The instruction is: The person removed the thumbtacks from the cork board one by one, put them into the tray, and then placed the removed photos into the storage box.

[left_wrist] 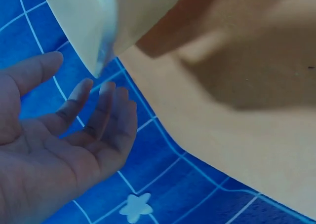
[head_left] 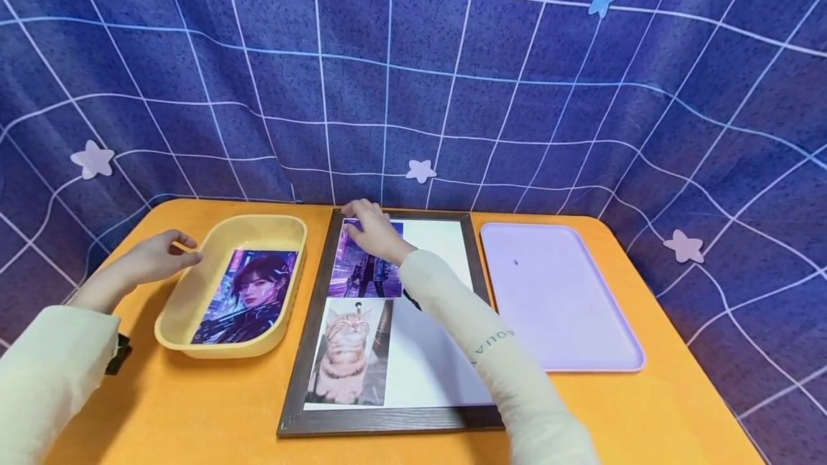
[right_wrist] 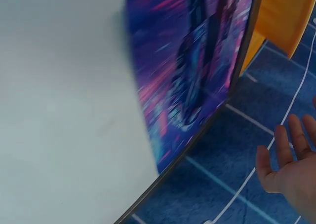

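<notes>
My right hand (head_left: 375, 229) is over the top of a purple neon city picture (head_left: 370, 271), which lies in the upper left of a dark-framed white board (head_left: 429, 357). In the right wrist view the fingers are spread, holding nothing, beyond the frame's edge. Below that picture lies a tabby cat photo (head_left: 342, 368) with a small dark round spot at its top. My left hand (head_left: 151, 258) hovers at the left rim of a yellow tub (head_left: 173, 311), its fingers loosely bent around nothing. Inside the tub lies a picture of a dark-haired figure (head_left: 258, 293).
To the board's right sits a shallow lilac tray (head_left: 555, 300) with a small dark mark on it. Everything stands on an orange table (head_left: 220, 407). A blue gridded curtain (head_left: 362, 77) with star shapes hangs right behind the table's back edge.
</notes>
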`<action>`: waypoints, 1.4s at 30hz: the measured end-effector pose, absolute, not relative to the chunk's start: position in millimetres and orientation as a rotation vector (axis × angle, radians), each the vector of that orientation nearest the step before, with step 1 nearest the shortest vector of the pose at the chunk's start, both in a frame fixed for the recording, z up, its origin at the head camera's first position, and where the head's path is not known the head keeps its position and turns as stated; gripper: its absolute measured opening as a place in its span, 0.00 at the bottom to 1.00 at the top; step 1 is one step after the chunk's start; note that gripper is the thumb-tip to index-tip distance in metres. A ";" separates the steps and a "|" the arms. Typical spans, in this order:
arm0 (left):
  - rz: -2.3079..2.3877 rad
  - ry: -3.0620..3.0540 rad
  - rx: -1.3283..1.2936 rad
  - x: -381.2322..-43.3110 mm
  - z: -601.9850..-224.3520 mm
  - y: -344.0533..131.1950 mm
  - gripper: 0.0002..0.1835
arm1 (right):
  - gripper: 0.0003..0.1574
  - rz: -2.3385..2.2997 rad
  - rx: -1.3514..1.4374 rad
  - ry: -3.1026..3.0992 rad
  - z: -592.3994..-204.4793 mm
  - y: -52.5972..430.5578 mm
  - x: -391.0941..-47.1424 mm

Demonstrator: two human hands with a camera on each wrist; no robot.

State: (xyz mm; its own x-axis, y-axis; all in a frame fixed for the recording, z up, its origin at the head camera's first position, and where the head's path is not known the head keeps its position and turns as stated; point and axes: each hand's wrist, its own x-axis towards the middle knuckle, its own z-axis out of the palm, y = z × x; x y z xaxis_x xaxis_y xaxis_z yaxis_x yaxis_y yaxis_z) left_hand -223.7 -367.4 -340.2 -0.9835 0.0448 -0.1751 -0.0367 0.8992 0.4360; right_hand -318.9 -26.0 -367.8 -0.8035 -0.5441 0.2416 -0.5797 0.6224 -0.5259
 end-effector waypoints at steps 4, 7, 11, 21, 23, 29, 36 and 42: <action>0.587 2.964 0.038 -226.0 -334.7 -358.2 0.27 | 0.20 0.917 0.926 -2.791 -370.2 -16.1 -324.1; 0.569 3.023 0.089 -227.4 -331.8 -348.9 0.25 | 0.19 0.903 0.904 -2.798 -372.1 -9.5 -327.9; 0.581 3.068 0.157 -229.0 -328.7 -333.2 0.23 | 0.19 0.891 0.884 -2.811 -374.6 -2.3 -332.4; 0.647 3.110 0.364 -233.3 -322.4 -283.8 0.19 | 0.19 0.809 0.847 -2.856 -381.2 7.8 -341.0; 0.638 3.136 0.431 -233.7 -323.0 -274.8 0.18 | 0.18 0.780 0.839 -2.862 -382.3 8.3 -341.8; 0.625 3.186 0.600 -232.6 -327.7 -248.0 0.15 | 0.16 0.675 0.853 -2.854 -384.9 8.6 -345.3; 0.591 3.211 0.755 -233.8 -336.4 -221.6 0.13 | 0.16 0.541 0.861 -2.859 -389.1 6.9 -352.2; 0.485 3.234 0.868 -235.3 -344.6 -204.8 0.12 | 0.16 0.480 0.860 -2.872 -392.5 3.5 -359.6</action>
State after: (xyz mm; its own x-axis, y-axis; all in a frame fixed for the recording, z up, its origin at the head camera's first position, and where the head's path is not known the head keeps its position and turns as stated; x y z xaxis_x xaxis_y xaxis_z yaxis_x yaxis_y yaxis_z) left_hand -235.3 -204.8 -344.6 -0.8411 0.4491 0.3015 0.5177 0.8297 0.2086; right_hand -359.6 3.5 -392.5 -0.8344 -0.5178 0.1887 -0.5510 0.7900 -0.2687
